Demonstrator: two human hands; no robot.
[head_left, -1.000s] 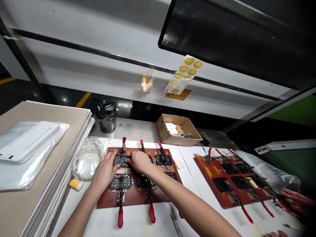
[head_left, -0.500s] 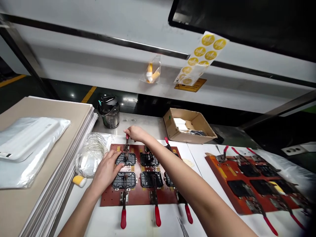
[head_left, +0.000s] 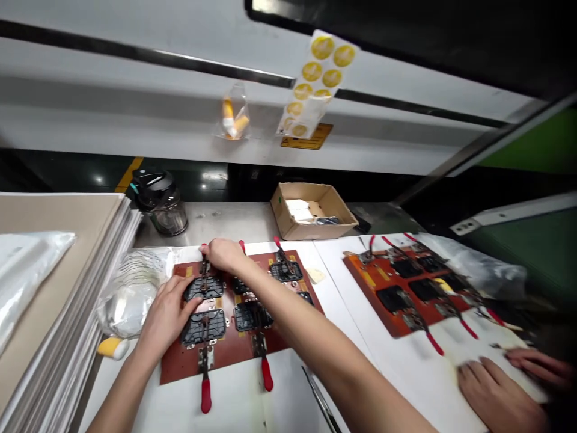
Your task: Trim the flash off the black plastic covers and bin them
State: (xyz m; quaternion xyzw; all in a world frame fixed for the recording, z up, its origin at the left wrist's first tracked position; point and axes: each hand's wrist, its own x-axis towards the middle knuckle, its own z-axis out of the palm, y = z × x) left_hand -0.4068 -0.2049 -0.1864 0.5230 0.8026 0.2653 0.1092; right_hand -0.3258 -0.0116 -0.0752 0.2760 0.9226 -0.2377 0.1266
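Observation:
A reddish-brown fixture board [head_left: 174, 371] carries several black plastic frames, each under a toggle clamp with a red handle. At its far left corner my right hand [head_left: 224, 255] is closed around the handle of a toggle clamp [head_left: 205, 264]. That handle is mostly hidden by the fingers. My left hand [head_left: 167, 310] lies at the board's left edge, fingers stretched and thumb apart, its tips touching the upper-left black plastic frame [head_left: 205, 288]. Below it sits another black frame [head_left: 204, 326], pressed by a clamp whose red handle [head_left: 206, 395] points toward me. My right forearm covers part of the board.
A second clamp board [head_left: 392, 322] lies to the right, with a co-worker's hands [head_left: 500, 391] near it. Tweezers [head_left: 321, 400] lie under my right forearm. Around the board are a bagged roll [head_left: 128, 300], a cardboard stack [head_left: 101, 270], a jar [head_left: 169, 213] and a carton [head_left: 293, 228].
The view has swung to the right, so the scene shifts left and a co-worker's hands come into sight. Both my hands stay at the same clamp and frame.

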